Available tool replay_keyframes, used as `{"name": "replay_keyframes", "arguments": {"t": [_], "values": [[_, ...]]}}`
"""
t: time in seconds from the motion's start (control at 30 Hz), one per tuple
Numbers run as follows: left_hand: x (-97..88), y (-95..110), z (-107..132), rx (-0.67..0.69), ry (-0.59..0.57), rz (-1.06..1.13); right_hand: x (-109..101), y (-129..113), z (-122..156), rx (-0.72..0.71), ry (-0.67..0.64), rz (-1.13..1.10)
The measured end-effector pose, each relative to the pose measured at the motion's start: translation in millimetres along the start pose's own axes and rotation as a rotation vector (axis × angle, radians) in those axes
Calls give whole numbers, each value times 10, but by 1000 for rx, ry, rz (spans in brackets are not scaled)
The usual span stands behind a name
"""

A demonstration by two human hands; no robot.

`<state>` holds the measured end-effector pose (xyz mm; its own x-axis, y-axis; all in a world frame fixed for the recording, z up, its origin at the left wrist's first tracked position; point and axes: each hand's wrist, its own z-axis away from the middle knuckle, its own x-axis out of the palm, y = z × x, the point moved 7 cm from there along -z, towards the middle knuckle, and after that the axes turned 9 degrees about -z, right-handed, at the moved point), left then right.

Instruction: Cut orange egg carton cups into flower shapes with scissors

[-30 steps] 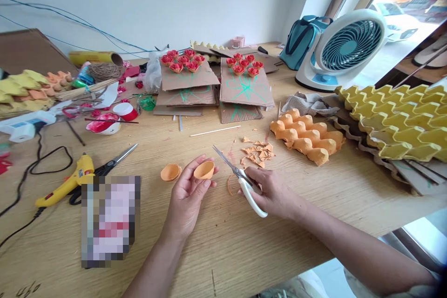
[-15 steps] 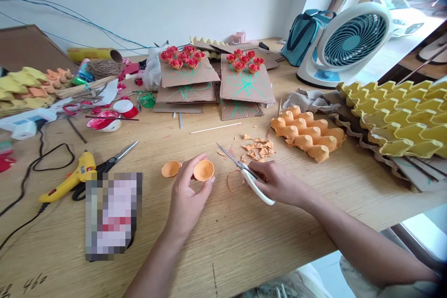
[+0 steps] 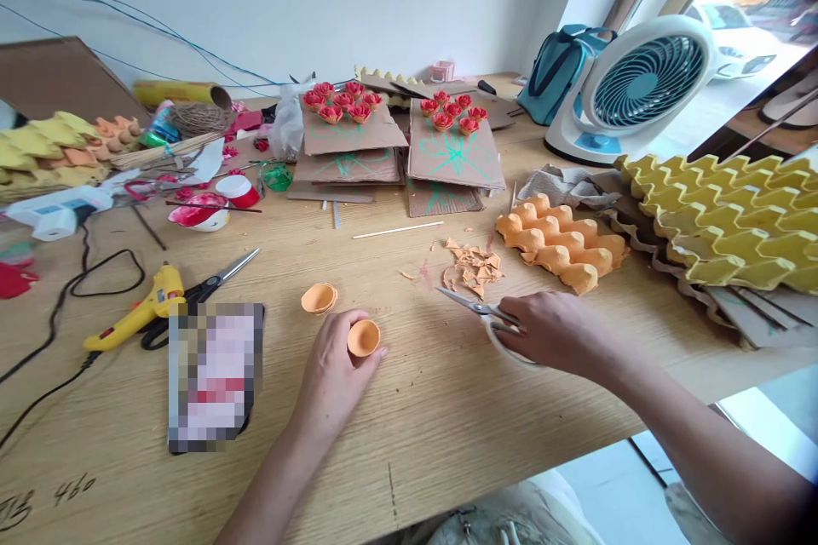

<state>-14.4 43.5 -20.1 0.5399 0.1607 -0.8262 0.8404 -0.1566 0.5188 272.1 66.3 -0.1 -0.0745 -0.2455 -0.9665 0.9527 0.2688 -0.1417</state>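
Note:
My left hand [image 3: 336,370] is closed round a small orange paper cup [image 3: 364,337], held low over the wooden table [image 3: 447,426]. A second orange cup [image 3: 319,299] lies on the table just left of it. My right hand [image 3: 555,330] grips white-handled scissors [image 3: 481,312] whose blades point left and lie near the tabletop. Orange paper scraps [image 3: 473,266] are scattered just beyond the blades. An orange egg-carton piece [image 3: 562,243] lies beyond my right hand.
Yellow egg trays [image 3: 734,221] and a fan [image 3: 632,89] stand at the right. Cardboard sheets with red paper roses [image 3: 348,132] lie at the back. A yellow glue gun [image 3: 137,315], black scissors [image 3: 204,289] and a blurred flat object [image 3: 214,375] lie at left.
Both hands have lowered toward the table. The right hand moved right with the scissors, their blades now lying flat; the left hand brought the orange cup down.

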Motion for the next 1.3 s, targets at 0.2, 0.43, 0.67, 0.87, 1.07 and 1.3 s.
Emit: {"name": "replay_keyframes", "arguments": {"t": [0.2, 0.43, 0.67, 0.87, 1.07, 1.3], "values": [[25, -17, 33, 64, 70, -11, -33, -494, -295, -28, -6, -35], [-29, 27, 63, 100, 99, -39, -47, -305, -342, 138, 79, 82], [-130, 18, 63, 93, 96, -167, 146, -421, -223, -199, 58, -28], [-235, -11, 70, 54, 162, -317, 144, -342, -296, -179, 201, -108], [-387, -68, 36, -27, 260, -329, 103, -230, -239, -188, 273, -221], [-311, -168, 131, -60, 134, -404, 39, -210, -222, -204, 333, -322]]}}
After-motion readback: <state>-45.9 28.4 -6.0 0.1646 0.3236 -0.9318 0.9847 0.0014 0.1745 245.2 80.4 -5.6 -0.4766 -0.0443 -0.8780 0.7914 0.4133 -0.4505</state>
